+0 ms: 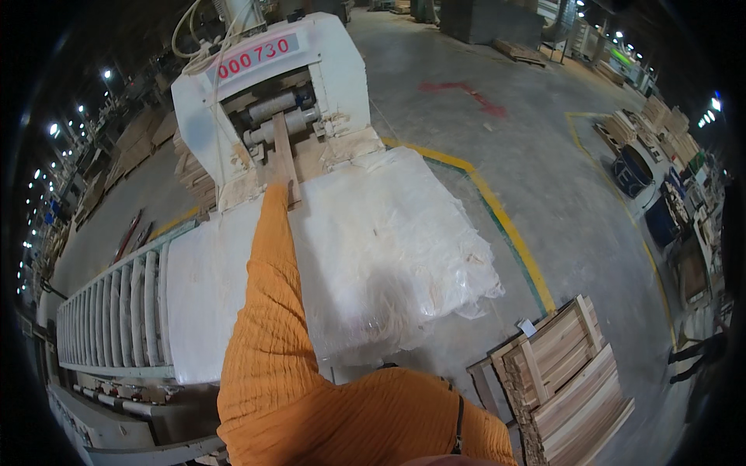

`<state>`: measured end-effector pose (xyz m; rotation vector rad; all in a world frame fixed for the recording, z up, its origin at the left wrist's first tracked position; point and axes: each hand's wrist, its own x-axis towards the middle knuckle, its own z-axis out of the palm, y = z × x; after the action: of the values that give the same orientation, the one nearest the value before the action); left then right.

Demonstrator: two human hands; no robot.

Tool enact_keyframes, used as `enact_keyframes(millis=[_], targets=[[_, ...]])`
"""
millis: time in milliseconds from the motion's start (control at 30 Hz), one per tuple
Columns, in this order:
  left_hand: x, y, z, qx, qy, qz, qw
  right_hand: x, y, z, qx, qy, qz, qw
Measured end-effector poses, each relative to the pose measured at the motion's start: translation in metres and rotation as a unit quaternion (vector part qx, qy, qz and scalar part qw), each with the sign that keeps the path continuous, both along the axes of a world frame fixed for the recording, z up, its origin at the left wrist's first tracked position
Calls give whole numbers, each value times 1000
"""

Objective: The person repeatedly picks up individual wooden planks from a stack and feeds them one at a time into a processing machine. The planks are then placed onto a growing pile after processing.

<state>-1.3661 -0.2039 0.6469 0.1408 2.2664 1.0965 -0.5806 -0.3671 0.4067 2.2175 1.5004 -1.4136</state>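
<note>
My left arm, in an orange sleeve, stretches forward over a table covered in white plastic sheeting [365, 241]. At its far end my left hand [275, 182] is at a narrow wooden board [284, 151]; its fingers are too small and blended with the wood to make out. The board's far end lies under the metal rollers [284, 124] in the opening of a white machine [342, 85]. Its near end reaches onto the edge of the sheeting, just right of my sleeve. My right hand is out of view.
A roller conveyor [116, 311] adjoins the table on the left. Stacked wooden boards [563, 373] stand on the floor at the near right. A yellow line [505, 217] runs along the floor beside the table. Blue bins [633, 171] and more wood line the far right.
</note>
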Motion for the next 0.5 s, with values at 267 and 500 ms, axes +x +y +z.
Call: enact_keyframes(millis=[267, 500], targets=[[50, -15, -40, 107, -12, 53, 993, 12, -4, -41, 22, 26, -13, 999], [96, -43, -43, 127, 48, 91, 987, -4, 12, -24, 35, 40, 6, 999]])
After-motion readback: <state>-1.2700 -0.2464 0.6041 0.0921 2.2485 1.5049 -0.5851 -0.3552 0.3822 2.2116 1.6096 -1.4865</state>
